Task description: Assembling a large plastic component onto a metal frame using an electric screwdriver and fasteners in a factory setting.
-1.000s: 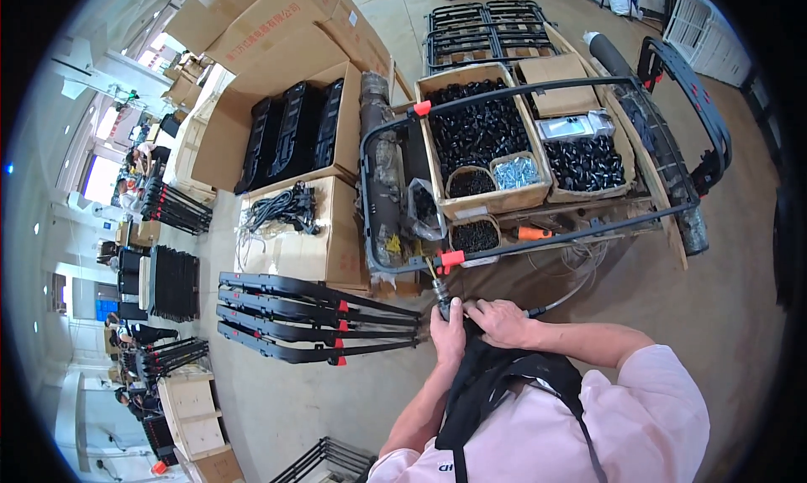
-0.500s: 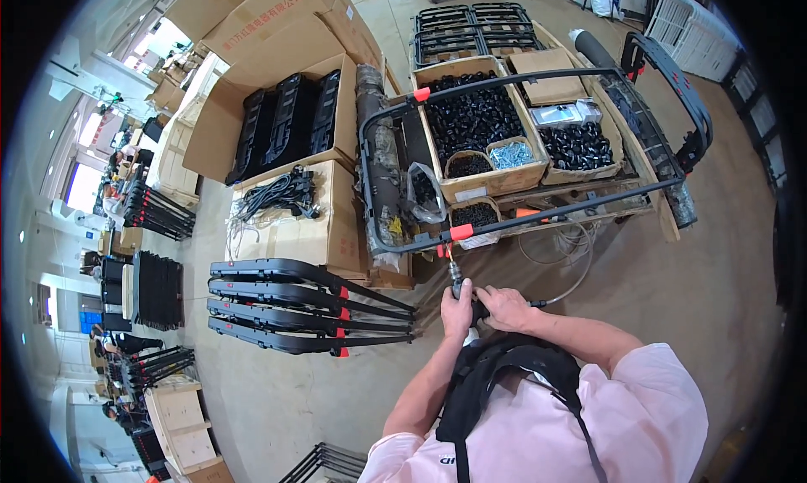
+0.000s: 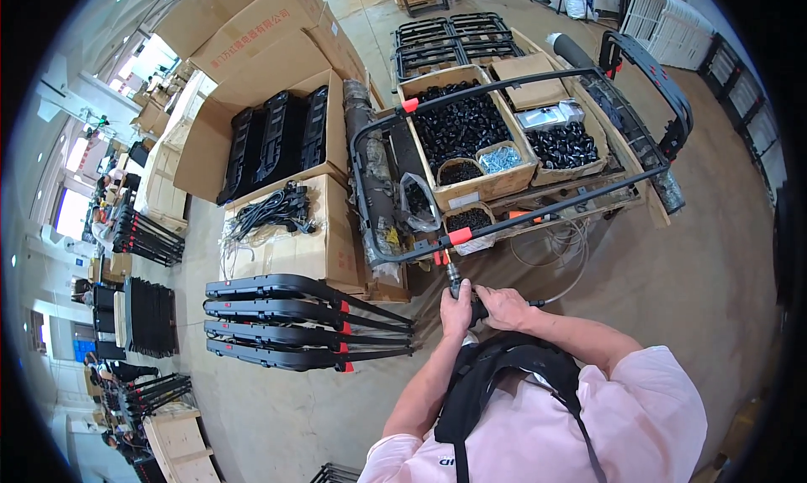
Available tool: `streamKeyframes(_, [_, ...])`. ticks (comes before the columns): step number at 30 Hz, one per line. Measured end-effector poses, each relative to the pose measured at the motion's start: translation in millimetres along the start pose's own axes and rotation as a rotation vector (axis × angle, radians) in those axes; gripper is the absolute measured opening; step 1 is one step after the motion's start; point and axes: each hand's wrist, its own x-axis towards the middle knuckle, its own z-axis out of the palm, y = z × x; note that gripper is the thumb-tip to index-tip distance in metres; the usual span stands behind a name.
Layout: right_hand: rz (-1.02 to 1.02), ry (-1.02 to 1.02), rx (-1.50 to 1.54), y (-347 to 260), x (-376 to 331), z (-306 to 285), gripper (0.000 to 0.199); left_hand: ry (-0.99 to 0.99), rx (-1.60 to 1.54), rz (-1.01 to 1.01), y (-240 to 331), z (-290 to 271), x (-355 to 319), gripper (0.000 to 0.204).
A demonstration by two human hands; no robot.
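A dark power screwdriver (image 3: 455, 278) with a hose at its rear points away from me. My left hand (image 3: 456, 310) is wrapped round its front part. Against the tool's rear body presses my right hand (image 3: 504, 307), fingers closed. The driver's tip meets the near rail of a large black tubular frame (image 3: 521, 226), close to a red piece on that rail. Whether the bit sits in a screw is too small to tell. The frame lies over boxes of parts and carries another red piece on its far rail.
Under the frame stand a carton of black parts (image 3: 433, 151), a smaller box of black parts (image 3: 567, 174) and a tub of screws (image 3: 471, 246). Left are stacked black frames (image 3: 277, 311), coiled cables (image 3: 273, 212) and an open carton (image 3: 197, 159). A hose (image 3: 580, 264) trails right.
The frame and surroundings have shifted left in the view. The driver's tip, before left of the near rail's red piece, is now at its right end. Both hands keep their grip.
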Motion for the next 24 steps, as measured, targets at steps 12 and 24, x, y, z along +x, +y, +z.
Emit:
streamKeyframes(12, [-0.017, 0.017, -0.015, -2.9, 7.3, -10.6, 0.079, -0.012, 0.033, -0.008, 4.5, 0.2, 10.7, 0.053])
streamKeyframes(24, [-0.085, 0.012, 0.018, 0.2, 10.4, -8.8, 0.047, -0.025, 0.043, -0.053, 15.9, 2.7, 10.3, 0.058])
